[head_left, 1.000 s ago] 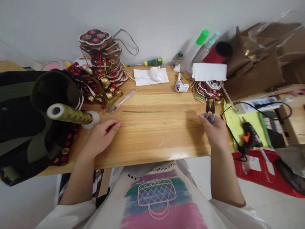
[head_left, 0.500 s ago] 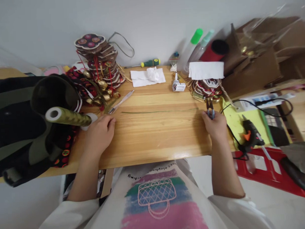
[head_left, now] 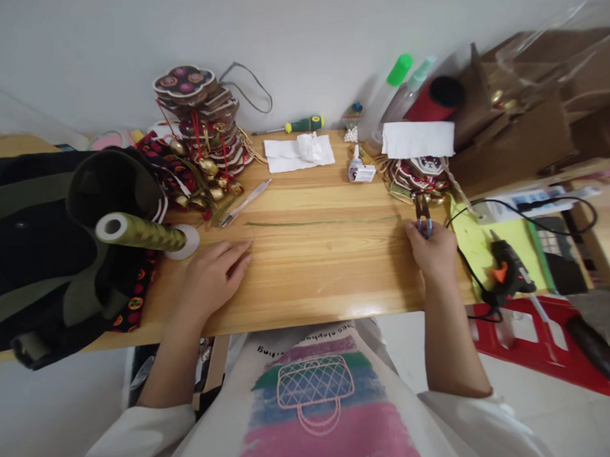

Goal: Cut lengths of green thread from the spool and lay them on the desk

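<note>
A thin olive-green cord (head_left: 305, 224) lies almost straight across the wooden table, left to right. Just below its left end is my left hand (head_left: 217, 277), resting on the tabletop with fingers stretched out and nothing visible in them. My right hand (head_left: 436, 254) rests at the cord's right end, closed around small thread snips (head_left: 423, 218) whose blades point away from me. Whether those fingers also touch the cord, I cannot tell. A white pen (head_left: 248, 201) lies beyond my left hand. Left of that hand is a roll of olive ribbon (head_left: 145, 233) on a white core.
Stacked flower-shaped ornaments (head_left: 206, 118) with bells stand back left, beside a dark bag (head_left: 30, 245). A tissue (head_left: 282, 154), a screwdriver (head_left: 304, 124) and a small glue bottle (head_left: 359, 168) sit along the back. At right are a glue gun (head_left: 510, 268) and cardboard boxes (head_left: 522, 134).
My left hand has moved right and its curled fingers have straightened out. My right hand stays put with the snips. The view has shifted slightly.
</note>
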`<action>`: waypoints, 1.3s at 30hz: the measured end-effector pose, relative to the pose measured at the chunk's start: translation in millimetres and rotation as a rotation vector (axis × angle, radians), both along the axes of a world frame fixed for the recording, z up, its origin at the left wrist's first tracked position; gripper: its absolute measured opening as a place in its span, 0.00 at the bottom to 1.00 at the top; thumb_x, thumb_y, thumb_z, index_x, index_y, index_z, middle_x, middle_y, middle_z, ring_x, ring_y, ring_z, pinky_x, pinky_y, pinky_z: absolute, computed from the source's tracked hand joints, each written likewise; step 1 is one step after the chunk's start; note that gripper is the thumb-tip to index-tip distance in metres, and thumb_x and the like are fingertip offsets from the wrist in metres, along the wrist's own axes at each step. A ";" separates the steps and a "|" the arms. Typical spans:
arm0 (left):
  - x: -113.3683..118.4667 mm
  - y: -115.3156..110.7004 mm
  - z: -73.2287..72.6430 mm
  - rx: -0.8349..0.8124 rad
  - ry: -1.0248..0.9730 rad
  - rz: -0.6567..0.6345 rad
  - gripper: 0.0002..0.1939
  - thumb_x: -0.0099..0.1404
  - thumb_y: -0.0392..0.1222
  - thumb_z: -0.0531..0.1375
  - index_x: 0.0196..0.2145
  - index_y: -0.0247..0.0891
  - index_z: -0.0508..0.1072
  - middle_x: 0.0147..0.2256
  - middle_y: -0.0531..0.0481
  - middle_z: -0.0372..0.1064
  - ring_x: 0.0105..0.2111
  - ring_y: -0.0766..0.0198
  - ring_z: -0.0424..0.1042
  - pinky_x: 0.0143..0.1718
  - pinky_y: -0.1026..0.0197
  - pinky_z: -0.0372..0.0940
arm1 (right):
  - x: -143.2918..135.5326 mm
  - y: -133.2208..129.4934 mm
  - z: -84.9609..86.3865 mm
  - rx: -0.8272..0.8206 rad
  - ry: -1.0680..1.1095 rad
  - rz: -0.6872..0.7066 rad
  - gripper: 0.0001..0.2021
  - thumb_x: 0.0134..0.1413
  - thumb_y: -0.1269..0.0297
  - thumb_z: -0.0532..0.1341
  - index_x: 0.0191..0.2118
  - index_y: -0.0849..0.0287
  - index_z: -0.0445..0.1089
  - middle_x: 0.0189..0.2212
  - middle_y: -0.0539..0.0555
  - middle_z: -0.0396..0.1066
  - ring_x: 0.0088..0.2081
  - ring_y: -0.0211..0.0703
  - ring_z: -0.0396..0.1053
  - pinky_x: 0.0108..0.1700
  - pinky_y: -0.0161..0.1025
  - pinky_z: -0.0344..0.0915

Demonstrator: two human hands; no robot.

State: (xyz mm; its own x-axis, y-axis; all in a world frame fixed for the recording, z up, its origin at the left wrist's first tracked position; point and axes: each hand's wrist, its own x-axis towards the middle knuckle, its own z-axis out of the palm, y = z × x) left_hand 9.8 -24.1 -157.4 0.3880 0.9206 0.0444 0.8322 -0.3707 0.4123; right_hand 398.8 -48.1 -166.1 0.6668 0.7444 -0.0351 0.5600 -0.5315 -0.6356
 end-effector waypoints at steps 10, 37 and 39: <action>4.9 -0.2 -1.4 0.112 0.258 -0.002 0.26 0.72 0.53 0.44 0.53 0.37 0.73 0.37 0.42 0.74 0.38 0.55 0.72 0.39 0.57 0.64 | 0.6 1.3 -1.7 -0.002 -0.016 -0.012 0.12 0.42 0.54 0.59 0.27 0.59 0.67 0.22 0.53 0.67 0.26 0.44 0.61 0.33 0.42 0.57; 13.3 2.5 -0.6 0.029 0.325 0.105 0.31 0.71 0.57 0.40 0.57 0.37 0.70 0.37 0.40 0.73 0.37 0.51 0.71 0.38 0.56 0.61 | -9.9 13.2 8.7 -0.190 -0.193 -0.034 0.12 0.50 0.56 0.58 0.30 0.60 0.72 0.26 0.58 0.70 0.29 0.50 0.64 0.34 0.43 0.57; 13.2 2.1 -0.5 0.027 0.325 0.114 0.31 0.71 0.57 0.40 0.56 0.38 0.70 0.38 0.41 0.73 0.38 0.52 0.71 0.38 0.56 0.61 | -11.5 13.9 9.2 -0.203 -0.201 -0.040 0.12 0.51 0.57 0.58 0.32 0.61 0.72 0.27 0.59 0.71 0.30 0.51 0.65 0.35 0.44 0.58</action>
State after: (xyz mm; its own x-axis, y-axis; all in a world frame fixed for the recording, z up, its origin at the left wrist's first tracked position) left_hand 23.0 -22.0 -158.0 0.2810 0.9589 -0.0398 0.9550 -0.2753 0.1100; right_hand 387.4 -34.2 -157.0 0.7040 0.7087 -0.0452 0.6401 -0.6608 -0.3919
